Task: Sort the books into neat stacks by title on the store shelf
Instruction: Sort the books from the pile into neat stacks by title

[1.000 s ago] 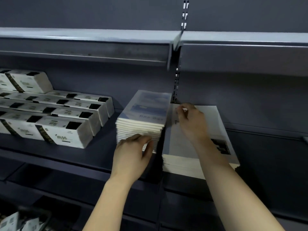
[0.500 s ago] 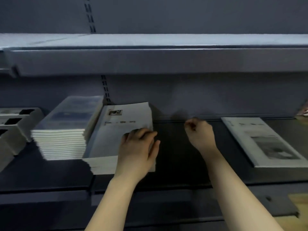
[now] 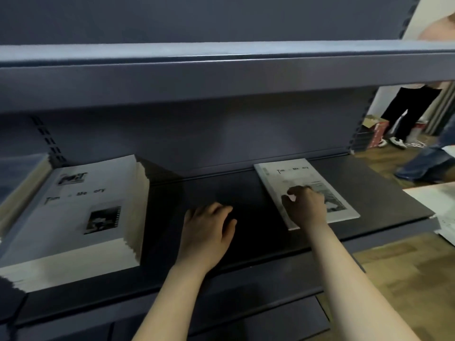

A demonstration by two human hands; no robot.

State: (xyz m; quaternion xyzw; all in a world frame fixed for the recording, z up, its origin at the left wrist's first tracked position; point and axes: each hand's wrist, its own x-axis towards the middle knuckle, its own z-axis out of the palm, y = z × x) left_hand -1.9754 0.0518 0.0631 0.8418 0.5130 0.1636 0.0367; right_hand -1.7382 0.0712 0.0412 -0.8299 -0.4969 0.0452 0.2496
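**A:** Start close in. What are the hands doing?

**B:** The left hand (image 3: 208, 232) hovers palm down at lower centre, over the bare dark shelf (image 3: 221, 188). Its fingers are loosely bent and hold nothing. The right hand (image 3: 305, 207), right of centre, sits on the lower part of a single book (image 3: 283, 175) that lies flat and slightly askew on the shelf. Its fingers are curled against the cover, but I cannot tell whether they have a grip on it.

**A:** So which step is this?

**B:** I judge it to be picking up a stray copy. The cover lettering looks the same as on the tall stack (image 3: 73, 217) at the left of the frame, well apart from the book across a gap of shelf.

**A:** What does the next move call for?

**B:** Probably getting the fingers under an edge, since the book is thin and flat. Then it goes left onto that stack with its edges squared. The stack's right side already looks stepped, so the free left hand could steady it.

**A:** Anything further back?

**B:** A blue-covered stack (image 3: 14, 173) shows at the far left edge. At the upper right, past the shelf end, stands another person's legs (image 3: 406, 114).
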